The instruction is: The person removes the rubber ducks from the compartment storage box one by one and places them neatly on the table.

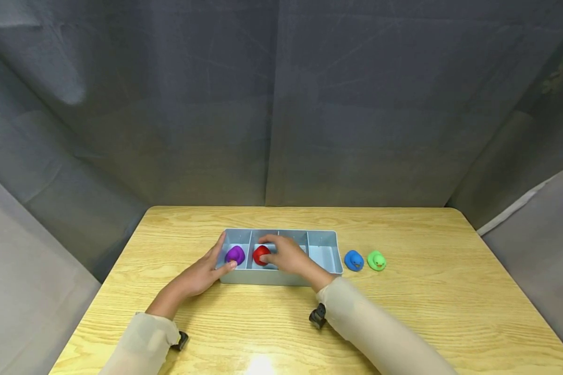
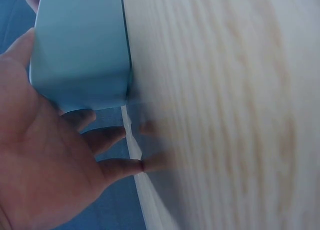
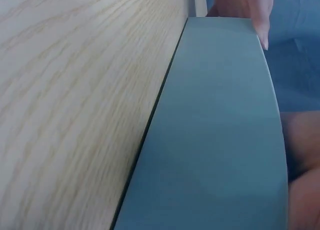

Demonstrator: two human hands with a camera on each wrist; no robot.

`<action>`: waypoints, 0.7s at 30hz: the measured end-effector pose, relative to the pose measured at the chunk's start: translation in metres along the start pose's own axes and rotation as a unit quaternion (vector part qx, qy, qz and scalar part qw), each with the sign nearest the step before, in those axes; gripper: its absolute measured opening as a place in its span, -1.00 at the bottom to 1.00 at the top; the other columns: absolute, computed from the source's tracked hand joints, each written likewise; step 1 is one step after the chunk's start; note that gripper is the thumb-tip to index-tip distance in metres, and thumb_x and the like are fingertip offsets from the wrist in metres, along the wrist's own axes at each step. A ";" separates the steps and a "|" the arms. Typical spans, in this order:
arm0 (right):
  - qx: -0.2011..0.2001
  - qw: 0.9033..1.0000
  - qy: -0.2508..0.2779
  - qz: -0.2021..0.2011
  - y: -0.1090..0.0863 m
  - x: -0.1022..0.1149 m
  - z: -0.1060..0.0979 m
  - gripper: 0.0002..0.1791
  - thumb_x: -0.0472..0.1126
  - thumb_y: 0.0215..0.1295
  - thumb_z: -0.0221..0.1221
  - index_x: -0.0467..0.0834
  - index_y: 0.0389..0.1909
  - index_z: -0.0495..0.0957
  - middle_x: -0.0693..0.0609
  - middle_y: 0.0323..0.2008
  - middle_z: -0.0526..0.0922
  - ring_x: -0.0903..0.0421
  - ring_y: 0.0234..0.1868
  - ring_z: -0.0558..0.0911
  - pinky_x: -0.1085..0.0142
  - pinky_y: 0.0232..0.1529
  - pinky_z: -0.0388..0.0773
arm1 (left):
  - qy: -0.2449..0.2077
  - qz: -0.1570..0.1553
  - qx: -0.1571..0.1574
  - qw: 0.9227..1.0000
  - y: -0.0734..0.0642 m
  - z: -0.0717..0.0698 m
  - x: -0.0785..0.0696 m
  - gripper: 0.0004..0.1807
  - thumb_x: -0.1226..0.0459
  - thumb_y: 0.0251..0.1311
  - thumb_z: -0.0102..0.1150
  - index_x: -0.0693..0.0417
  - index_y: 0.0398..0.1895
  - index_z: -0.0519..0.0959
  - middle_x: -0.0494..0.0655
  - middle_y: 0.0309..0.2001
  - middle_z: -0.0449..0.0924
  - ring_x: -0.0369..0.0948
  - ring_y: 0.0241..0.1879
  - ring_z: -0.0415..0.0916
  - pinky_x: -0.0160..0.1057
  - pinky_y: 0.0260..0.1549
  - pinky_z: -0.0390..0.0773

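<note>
A grey-blue box [image 1: 265,277] with several compartments in a row stands on the table. Inside its leftmost compartment sits a purple toy duck [image 1: 235,254]. My left hand [image 1: 200,274] is spread round the box's left end, thumb over the front rim; in the left wrist view its straight fingers [image 2: 107,140] point down beside the end wall. My right hand [image 1: 286,255] reaches over the front wall and holds a red toy duck [image 1: 261,255] between thumb and fingers in the second compartment. In the right wrist view the box's long wall hides most of that hand.
Right of the box, a blue toy duck [image 1: 354,260] and a green toy duck [image 1: 377,260] stand side by side on the wooden table [image 1: 427,312]. A dark cloth curtain [image 1: 216,130] hangs behind the table's far edge.
</note>
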State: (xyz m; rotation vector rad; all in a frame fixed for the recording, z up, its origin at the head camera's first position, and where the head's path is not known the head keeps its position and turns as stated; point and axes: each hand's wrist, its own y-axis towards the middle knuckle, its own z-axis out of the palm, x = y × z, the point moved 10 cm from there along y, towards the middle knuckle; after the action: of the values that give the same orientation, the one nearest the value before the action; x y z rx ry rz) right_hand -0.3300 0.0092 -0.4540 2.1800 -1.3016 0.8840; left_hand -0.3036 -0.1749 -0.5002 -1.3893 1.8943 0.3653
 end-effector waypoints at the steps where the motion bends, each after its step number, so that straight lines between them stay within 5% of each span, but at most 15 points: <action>1: -0.003 1.000 -0.006 0.002 0.001 0.000 0.001 -0.54 -0.29 0.32 0.37 -0.22 0.24 0.60 -0.17 0.20 0.67 -0.20 0.25 0.60 -0.08 0.27 0.50 | 0.000 0.000 0.000 1.000 0.000 0.000 0.000 -0.02 -0.24 0.51 -0.09 -0.44 0.64 -0.55 0.04 0.69 -0.40 0.24 0.62 -0.23 0.42 0.47 -0.10; 12: -0.033 0.995 -0.094 0.031 0.004 -0.005 0.004 -0.69 -0.20 0.28 0.43 -0.09 0.04 0.71 -0.03 -0.03 0.77 -0.05 -0.01 0.68 0.07 0.01 0.59 | 0.005 -0.002 -0.001 1.000 -0.001 0.000 -0.002 0.02 -0.29 0.48 -0.09 -0.35 0.66 -0.52 0.06 0.69 -0.40 0.24 0.62 -0.24 0.40 0.47 -0.10; 21: -0.048 0.994 -0.097 0.022 0.000 0.000 0.002 -0.74 -0.25 0.28 0.42 -0.10 -0.02 0.72 -0.03 -0.10 0.77 -0.01 -0.09 0.67 0.09 -0.06 0.58 | 0.006 -0.001 0.000 1.000 0.000 0.000 0.000 0.01 -0.27 0.49 -0.10 -0.34 0.66 -0.53 0.01 0.69 -0.42 0.23 0.61 -0.23 0.40 0.48 -0.09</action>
State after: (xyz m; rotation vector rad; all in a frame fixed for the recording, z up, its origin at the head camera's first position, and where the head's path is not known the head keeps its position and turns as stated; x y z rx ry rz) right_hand -0.3298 0.0080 -0.4554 2.2124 -1.4561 0.6235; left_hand -0.3037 -0.1747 -0.5005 -1.3956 1.9033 0.3572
